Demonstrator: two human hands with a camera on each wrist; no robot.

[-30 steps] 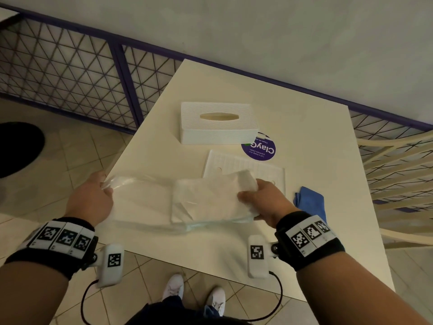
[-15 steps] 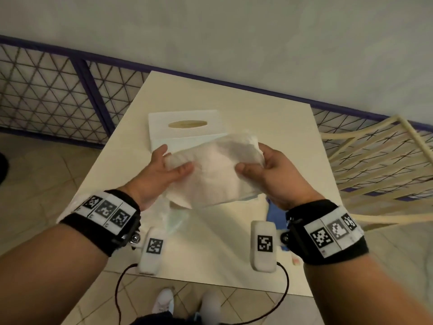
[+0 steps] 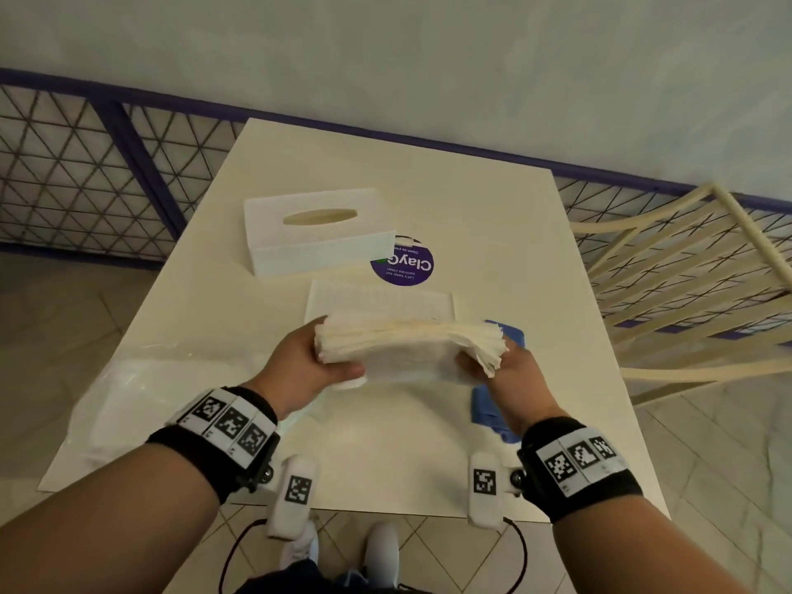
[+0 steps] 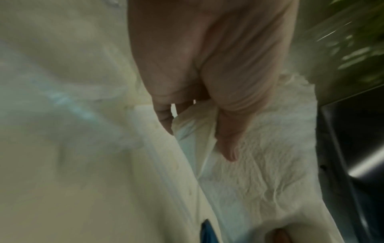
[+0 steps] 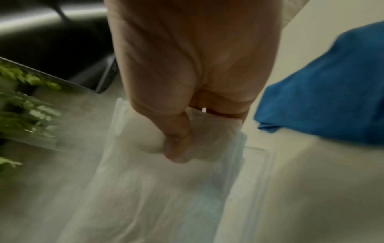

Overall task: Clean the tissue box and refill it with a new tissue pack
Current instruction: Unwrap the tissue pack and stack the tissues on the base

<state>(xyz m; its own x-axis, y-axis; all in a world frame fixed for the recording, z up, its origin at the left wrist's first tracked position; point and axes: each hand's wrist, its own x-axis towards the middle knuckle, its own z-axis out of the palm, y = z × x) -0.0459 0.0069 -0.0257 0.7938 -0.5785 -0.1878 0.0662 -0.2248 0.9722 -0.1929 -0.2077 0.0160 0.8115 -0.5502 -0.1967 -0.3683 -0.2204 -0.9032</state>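
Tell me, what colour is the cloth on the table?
The cloth is blue. It shows best in the right wrist view.

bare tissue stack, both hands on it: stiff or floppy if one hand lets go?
Probably floppy: the tissue stack is loose unwrapped sheets, held at both ends by the left hand and the right hand. The layers fan apart at the right end, so sheets may shed or splay. Likely light and compressible.
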